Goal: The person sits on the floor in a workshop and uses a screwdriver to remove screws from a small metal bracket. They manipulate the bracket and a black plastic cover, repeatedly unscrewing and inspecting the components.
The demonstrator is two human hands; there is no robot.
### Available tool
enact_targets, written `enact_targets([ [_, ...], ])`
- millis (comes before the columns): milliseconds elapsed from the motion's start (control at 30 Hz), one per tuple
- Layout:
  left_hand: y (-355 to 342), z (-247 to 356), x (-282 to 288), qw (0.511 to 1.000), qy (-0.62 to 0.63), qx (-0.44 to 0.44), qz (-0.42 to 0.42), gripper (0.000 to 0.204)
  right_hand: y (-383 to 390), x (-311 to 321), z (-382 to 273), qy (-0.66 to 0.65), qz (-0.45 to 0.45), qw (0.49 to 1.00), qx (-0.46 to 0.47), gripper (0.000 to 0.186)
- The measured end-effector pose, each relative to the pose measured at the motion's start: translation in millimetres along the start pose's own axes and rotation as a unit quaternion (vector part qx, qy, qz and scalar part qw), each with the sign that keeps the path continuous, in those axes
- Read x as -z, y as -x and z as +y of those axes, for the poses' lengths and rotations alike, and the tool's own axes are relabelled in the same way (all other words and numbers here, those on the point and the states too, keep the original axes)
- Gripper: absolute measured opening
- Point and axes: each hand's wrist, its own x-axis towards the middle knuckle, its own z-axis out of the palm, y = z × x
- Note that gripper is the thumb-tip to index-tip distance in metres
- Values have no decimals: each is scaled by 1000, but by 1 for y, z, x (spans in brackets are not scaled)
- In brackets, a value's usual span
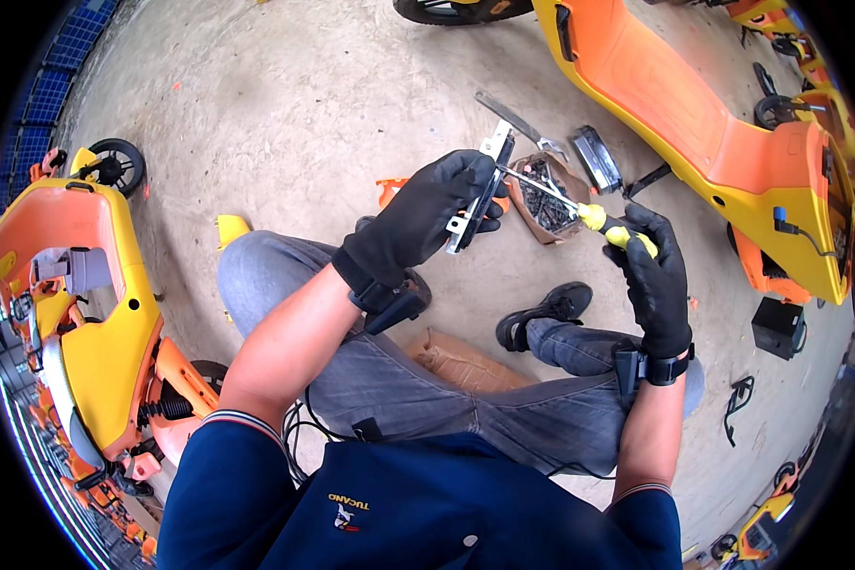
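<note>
Held upright at a slant in my gloved left hand (446,199) is a narrow black part with silver brackets (493,142). A screwdriver (594,217) with a yellow and black handle is gripped in my gloved right hand (651,261), its shaft reaching to the side of that part; whether the tip sits in a screw is too small to tell. Behind the shaft stands an open carton of dark small hardware (546,204). A flat metal tool (511,119) and a black and silver oblong object (596,157) lie on the floor just beyond it.
I sit on concrete floor (304,85) over a piece of brown cardboard (465,366). Yellow-orange scooters stand left (114,361) and right (674,123). A black box (777,328) and a bent black part (739,408) lie at the right. Black cables (299,446) run beside my legs.
</note>
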Motion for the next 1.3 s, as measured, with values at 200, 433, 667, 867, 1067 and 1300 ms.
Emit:
enact_targets([
  [200,1,0,1,1000,2,-6,0,41,1,14,-21,70,-110,987,-91,37],
  [433,0,0,-2,1000,9,-7,-20,44,-8,22,12,-104,-10,995,4,28],
  [667,1,-1,-1,1000,0,-13,-7,43,1,6,-5,-38,-38,998,-12,37],
  [867,1,0,0,1000,7,-17,-18,41,-1,20,-9,-10,-88,995,-51,39],
  [1067,4,5,-8,999,37,-19,-8,40,-4,19,10,-114,-41,993,-5,32],
  [1300,4,2,-2,999,33,-21,2,41,2,12,-17,18,-121,989,-87,35],
])
